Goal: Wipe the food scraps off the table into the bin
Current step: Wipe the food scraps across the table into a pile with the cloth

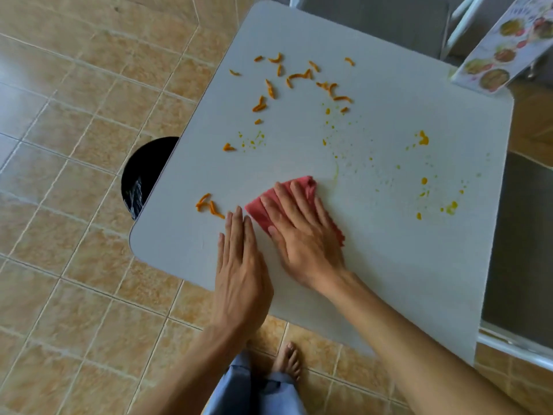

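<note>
A white table (374, 265) carries several orange food scraps (270, 92) at its far side, and a few more scraps (209, 206) near its left edge. Small yellow-orange drops (423, 139) dot the right half. My right hand (302, 229) lies flat on a red cloth (299, 187), pressing it to the table. My left hand (239, 265) rests flat on the table just left of the cloth, fingers together, holding nothing. A black bin (146, 172) with a plastic liner stands on the floor, half hidden under the table's left edge.
A printed menu card (505, 40) stands at the table's far right corner. A grey chair (374, 16) sits beyond the far edge. The floor is tan tile (74, 265). My bare foot (288, 360) stands below the near edge.
</note>
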{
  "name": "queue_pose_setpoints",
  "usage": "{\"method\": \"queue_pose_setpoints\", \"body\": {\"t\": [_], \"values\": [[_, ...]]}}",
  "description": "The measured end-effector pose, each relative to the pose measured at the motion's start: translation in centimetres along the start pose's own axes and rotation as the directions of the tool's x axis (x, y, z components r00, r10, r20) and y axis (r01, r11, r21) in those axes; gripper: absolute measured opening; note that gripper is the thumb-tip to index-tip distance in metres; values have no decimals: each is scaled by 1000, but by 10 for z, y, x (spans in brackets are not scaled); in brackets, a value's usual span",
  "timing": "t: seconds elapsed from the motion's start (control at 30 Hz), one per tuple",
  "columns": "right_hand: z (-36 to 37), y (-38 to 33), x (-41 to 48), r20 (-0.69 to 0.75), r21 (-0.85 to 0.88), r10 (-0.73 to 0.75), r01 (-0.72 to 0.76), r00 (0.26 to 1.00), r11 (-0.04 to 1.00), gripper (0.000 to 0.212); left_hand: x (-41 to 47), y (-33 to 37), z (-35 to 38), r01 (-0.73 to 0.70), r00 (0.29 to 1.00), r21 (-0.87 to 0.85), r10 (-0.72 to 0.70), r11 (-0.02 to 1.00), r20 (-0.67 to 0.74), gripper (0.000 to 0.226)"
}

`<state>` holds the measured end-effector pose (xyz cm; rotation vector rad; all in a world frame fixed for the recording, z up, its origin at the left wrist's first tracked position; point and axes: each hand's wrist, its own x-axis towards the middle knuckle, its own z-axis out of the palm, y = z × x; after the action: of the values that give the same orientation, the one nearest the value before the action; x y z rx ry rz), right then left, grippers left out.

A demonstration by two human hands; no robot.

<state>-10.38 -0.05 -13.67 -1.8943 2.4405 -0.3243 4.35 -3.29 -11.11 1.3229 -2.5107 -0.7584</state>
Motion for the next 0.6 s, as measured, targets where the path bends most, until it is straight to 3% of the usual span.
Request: {"method": "queue_pose_setpoints", "body": {"t": [0.03,0.07,0.13,0.17,0.2,0.23,0.3,0.37,0.43,0.53,0.6], "values": [[-2,22,11,4,-16,-78,78,997,997,51,9,1,2,-31,999,-30,31,999,-9,61],[-3,41,24,-29,-45,-28,27,999,999,52,18,2,5,-62,998,-38,62,997,-10,61],[-3,61,55,-117,-42,337,-343,934,938,54,32,2,11,-123,992,-18,124,992,11,59],[-1,58,69,-131,-37,464,-472,876,881,55,35,2,13,-145,989,1,145,989,28,56],[2,50,81,-118,-38,482,-489,868,871,56,37,1,16,-161,986,25,160,987,44,53],[5,41,89,-89,-37,391,-396,916,918,55,38,0,18,-171,984,48,169,984,58,52],[6,34,97,-16,-18,39,-39,999,999,54,38,-1,19,-181,982,87,176,980,67,53],[2,47,109,53,-18,-206,207,977,978,53,39,-1,20,-181,983,103,175,978,58,53],[5,56,125,29,-50,-180,182,983,982,53,41,-1,20,-176,984,102,171,979,55,53],[16,25,136,-117,-9,168,-170,979,985,50,40,-1,19,-188,982,115,182,975,60,55],[22,3,140,-109,37,173,-170,979,985,51,40,-1,18,-191,981,134,183,972,71,58]]}}
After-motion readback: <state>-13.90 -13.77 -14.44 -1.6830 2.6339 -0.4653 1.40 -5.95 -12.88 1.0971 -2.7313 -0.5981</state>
